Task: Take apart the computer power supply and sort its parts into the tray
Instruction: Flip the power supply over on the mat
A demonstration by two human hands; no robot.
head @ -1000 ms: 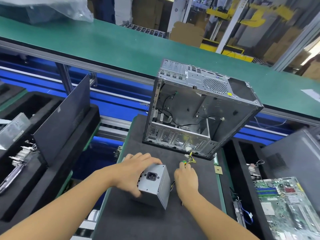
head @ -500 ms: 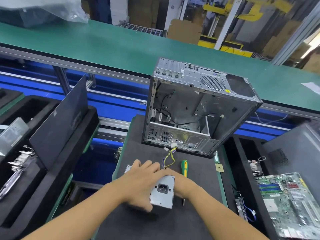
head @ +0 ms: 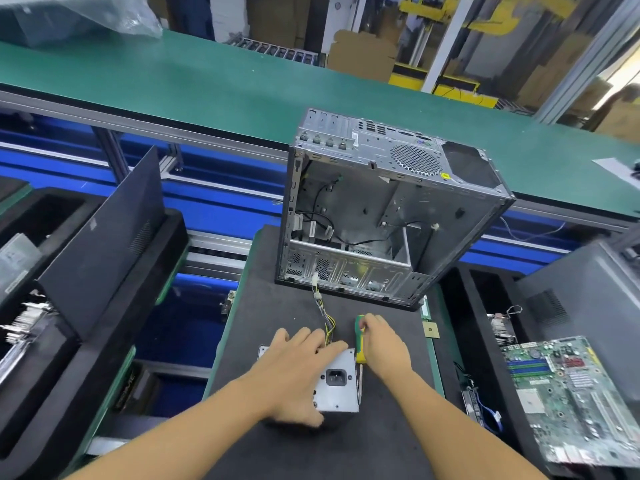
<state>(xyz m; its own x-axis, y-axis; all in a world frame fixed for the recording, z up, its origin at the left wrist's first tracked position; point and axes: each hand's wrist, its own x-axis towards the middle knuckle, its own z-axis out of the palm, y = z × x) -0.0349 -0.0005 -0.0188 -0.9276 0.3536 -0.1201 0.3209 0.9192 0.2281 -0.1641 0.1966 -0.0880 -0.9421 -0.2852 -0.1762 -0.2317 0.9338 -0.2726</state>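
At lower centre my left hand [head: 294, 370] grips the power supply [head: 337, 388]; my right hand [head: 386, 346] fingers [head: 373, 322] close round the screwdriver [head: 360, 351].

Bright, even overhead light cast only soft shadows on the black mat [head: 381, 441], white glare burned the upper right corner, and wide-angle distortion bowed lines near the edges

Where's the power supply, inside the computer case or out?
Out: the power supply lies on the mat in front of the case, the left hand holding it.
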